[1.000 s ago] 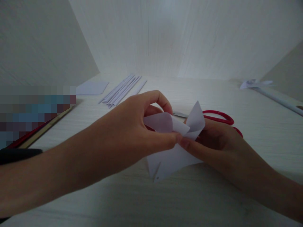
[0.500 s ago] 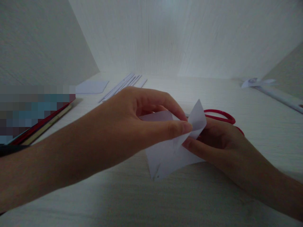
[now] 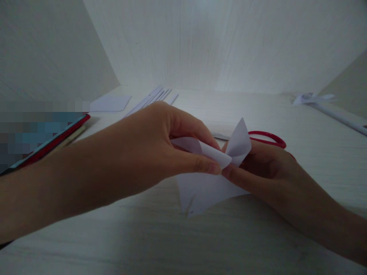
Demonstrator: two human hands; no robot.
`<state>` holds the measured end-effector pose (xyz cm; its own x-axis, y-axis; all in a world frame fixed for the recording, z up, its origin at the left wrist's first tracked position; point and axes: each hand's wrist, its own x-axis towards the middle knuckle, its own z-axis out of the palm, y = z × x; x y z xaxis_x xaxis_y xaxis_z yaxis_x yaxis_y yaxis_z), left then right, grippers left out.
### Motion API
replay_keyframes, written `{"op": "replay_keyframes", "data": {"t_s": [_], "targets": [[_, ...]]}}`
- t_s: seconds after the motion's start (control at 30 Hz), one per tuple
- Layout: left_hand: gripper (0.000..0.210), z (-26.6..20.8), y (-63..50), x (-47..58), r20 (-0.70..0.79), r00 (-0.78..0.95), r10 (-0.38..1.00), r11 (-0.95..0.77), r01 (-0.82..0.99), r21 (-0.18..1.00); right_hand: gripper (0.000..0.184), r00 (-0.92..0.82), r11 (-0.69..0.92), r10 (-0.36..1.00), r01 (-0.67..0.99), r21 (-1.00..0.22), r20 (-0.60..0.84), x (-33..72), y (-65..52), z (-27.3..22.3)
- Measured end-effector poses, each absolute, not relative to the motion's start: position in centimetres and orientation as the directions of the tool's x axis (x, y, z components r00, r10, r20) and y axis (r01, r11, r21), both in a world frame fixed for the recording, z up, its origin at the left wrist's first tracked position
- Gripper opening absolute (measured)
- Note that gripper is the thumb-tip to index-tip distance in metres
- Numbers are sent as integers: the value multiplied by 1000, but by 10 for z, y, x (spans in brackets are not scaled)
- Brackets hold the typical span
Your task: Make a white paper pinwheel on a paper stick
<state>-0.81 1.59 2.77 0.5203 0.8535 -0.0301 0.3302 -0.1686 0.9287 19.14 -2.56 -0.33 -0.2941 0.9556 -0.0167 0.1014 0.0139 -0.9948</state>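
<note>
A white sheet of paper (image 3: 200, 191), with cut flaps bent toward its middle, is held just above the table between both hands. My left hand (image 3: 169, 141) pinches a curled flap between thumb and fingers near the paper's centre. My right hand (image 3: 266, 168) grips the middle from the right, its thumb at the folded flaps and its fingers partly hidden behind them. One pointed flap stands up beside the right fingers. Behind the right hand lie scissors with red handles (image 3: 266, 138); part of a blade shows between the hands.
Several thin white paper sticks (image 3: 146, 101) and a white paper piece (image 3: 111, 103) lie at the back left. A paper pinwheel (image 3: 308, 99) on a white stick rests at the back right. A red-edged stack (image 3: 54, 141), partly pixelated, stands at the left. Pale walls enclose the table.
My left thumb has shifted slightly left and down, and the flap it holds now curls over toward the centre. The right hand keeps its grip almost unmoved.
</note>
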Motion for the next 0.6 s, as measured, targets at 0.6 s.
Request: {"op": "replay_keyframes", "data": {"t_s": [0.6], "targets": [[18, 25, 14, 0, -59, 522, 851, -226, 466, 855, 18, -289, 42, 957, 148, -988, -2, 191, -24, -5]]}}
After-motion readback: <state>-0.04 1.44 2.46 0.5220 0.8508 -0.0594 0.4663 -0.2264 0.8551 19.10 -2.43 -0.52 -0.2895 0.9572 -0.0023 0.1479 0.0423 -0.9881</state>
